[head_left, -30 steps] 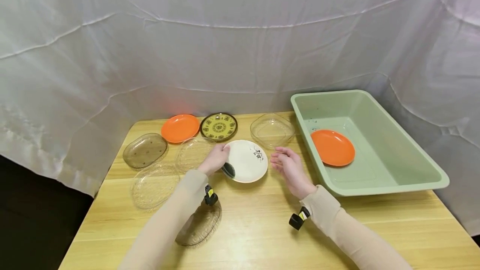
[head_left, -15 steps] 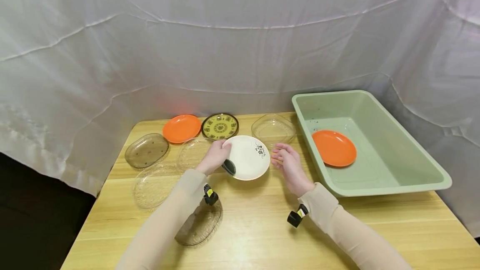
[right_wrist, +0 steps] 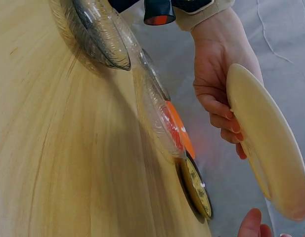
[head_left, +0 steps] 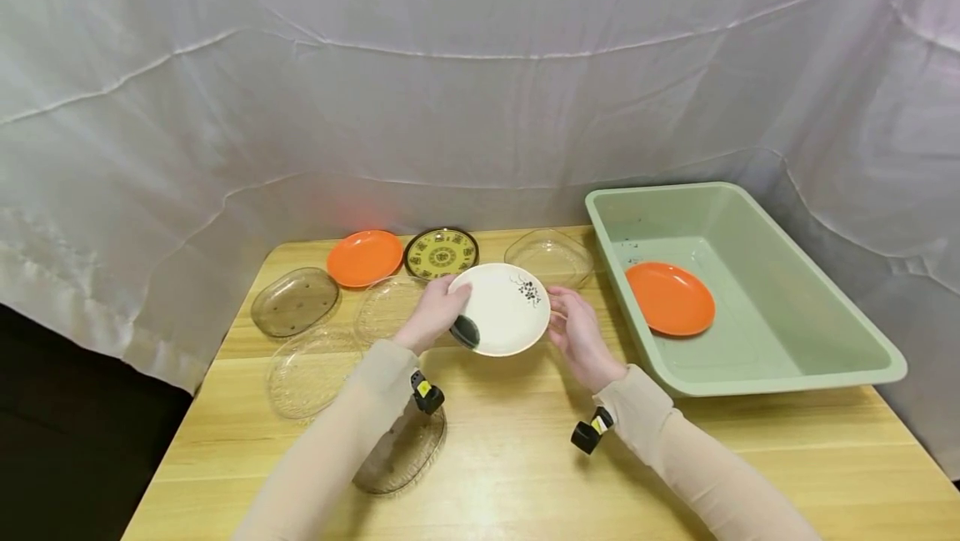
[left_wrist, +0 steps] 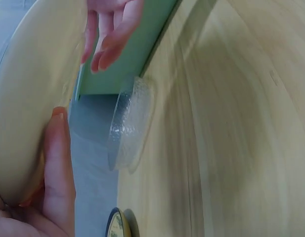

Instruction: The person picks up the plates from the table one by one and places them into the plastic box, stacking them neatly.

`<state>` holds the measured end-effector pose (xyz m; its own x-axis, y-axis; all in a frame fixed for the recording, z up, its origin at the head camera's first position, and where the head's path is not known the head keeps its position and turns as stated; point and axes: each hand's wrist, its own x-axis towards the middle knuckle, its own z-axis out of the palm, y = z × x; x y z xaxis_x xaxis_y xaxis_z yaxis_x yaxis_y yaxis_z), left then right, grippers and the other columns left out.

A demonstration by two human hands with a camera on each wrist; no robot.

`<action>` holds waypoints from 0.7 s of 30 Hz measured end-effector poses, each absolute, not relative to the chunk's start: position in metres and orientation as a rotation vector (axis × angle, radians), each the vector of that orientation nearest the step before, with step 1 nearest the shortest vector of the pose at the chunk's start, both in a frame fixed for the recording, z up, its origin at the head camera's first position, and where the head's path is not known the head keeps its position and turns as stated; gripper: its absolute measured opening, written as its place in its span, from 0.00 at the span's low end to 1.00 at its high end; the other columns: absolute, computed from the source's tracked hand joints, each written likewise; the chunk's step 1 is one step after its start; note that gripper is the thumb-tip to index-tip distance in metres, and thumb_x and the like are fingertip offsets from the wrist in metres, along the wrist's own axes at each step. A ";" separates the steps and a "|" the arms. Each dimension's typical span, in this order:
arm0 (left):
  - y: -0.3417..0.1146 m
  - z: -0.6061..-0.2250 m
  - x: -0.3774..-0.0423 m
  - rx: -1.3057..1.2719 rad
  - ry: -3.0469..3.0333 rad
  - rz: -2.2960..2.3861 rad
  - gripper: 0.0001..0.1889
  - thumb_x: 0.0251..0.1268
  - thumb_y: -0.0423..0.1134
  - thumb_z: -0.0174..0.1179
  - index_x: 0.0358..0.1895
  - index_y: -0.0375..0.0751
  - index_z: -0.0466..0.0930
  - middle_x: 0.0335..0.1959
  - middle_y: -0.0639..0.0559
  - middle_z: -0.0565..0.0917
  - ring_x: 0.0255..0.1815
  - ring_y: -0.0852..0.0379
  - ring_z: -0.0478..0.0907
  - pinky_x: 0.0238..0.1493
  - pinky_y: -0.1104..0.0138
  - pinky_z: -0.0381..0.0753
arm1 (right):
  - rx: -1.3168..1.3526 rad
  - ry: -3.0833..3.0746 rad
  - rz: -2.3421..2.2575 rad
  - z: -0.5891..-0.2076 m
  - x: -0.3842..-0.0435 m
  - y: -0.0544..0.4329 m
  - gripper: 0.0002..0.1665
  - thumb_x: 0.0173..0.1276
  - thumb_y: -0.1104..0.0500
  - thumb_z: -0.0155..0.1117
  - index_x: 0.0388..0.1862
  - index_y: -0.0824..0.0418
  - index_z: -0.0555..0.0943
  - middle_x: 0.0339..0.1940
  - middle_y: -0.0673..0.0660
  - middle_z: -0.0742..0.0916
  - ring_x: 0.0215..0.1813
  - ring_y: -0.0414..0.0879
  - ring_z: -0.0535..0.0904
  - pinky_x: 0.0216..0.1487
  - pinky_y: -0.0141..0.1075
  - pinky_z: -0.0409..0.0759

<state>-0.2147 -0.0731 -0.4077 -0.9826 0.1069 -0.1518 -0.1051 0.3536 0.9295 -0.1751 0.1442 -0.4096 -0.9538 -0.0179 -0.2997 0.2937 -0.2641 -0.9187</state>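
Observation:
My left hand (head_left: 432,315) holds a round white plate (head_left: 504,310) by its left edge, thumb on top and fingers underneath. The plate has a dark floral print at the right and a dark green patch at lower left. In the left wrist view, its pale underside (left_wrist: 31,94) is raised over the table. My right hand (head_left: 582,338) is beside the plate's right rim, fingers loosely extended and fingertips right at the edge. The right wrist view shows its fingertips (right_wrist: 251,223) just below the plate's near end.
A green basin (head_left: 750,308) at right holds an orange plate (head_left: 670,299). Around the table's left and back lie another orange plate (head_left: 365,258), a yellow-patterned plate (head_left: 441,255), a clear dish (head_left: 550,258) and several clear or brown dishes (head_left: 296,302).
My left hand has lifted the white plate slightly and shifted it right, tilting it. The plate's right rim has come up to my right hand's fingers, which have moved little.

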 end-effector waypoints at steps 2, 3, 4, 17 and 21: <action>-0.071 -0.406 -0.213 -0.012 2.429 1.695 0.22 0.80 0.43 0.47 0.66 0.32 0.74 0.55 0.37 0.83 0.55 0.49 0.80 0.66 0.55 0.79 | 0.336 1.751 -2.341 -0.409 -0.175 0.143 0.28 0.81 0.56 0.37 0.74 0.66 0.63 0.57 0.56 0.79 0.46 0.37 0.81 0.51 0.30 0.83; -0.071 -0.406 -0.213 -0.022 2.423 1.705 0.22 0.80 0.43 0.47 0.66 0.32 0.73 0.56 0.37 0.82 0.56 0.48 0.80 0.67 0.54 0.78 | 0.332 1.746 -2.344 -0.408 -0.176 0.143 0.28 0.81 0.55 0.37 0.74 0.66 0.63 0.57 0.56 0.79 0.46 0.37 0.82 0.52 0.30 0.83; -0.070 -0.405 -0.212 -0.030 2.415 1.715 0.23 0.80 0.43 0.47 0.67 0.32 0.73 0.58 0.37 0.82 0.57 0.48 0.79 0.68 0.54 0.78 | 0.332 1.744 -2.344 -0.408 -0.176 0.143 0.28 0.82 0.53 0.36 0.74 0.66 0.63 0.58 0.56 0.79 0.47 0.37 0.82 0.52 0.30 0.83; -0.054 -0.404 -0.207 -0.054 2.422 1.738 0.23 0.80 0.43 0.46 0.67 0.33 0.72 0.58 0.37 0.81 0.58 0.48 0.78 0.70 0.54 0.76 | 0.216 1.699 -2.363 -0.410 -0.180 0.140 0.32 0.82 0.53 0.32 0.77 0.67 0.60 0.69 0.64 0.74 0.52 0.40 0.81 0.51 0.30 0.85; -0.050 -0.407 -0.206 -0.053 2.438 1.753 0.21 0.80 0.43 0.46 0.65 0.33 0.74 0.55 0.37 0.82 0.55 0.49 0.79 0.68 0.54 0.77 | 0.250 1.703 -2.369 -0.409 -0.179 0.139 0.31 0.81 0.53 0.35 0.77 0.67 0.61 0.60 0.60 0.78 0.44 0.37 0.84 0.44 0.29 0.87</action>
<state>-0.2059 -0.0503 -0.4073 -0.9898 0.0523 -0.1327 -0.1091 0.3214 0.9406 -0.1793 0.1385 -0.4094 -0.9629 -0.0731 -0.2596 0.2694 -0.3082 -0.9124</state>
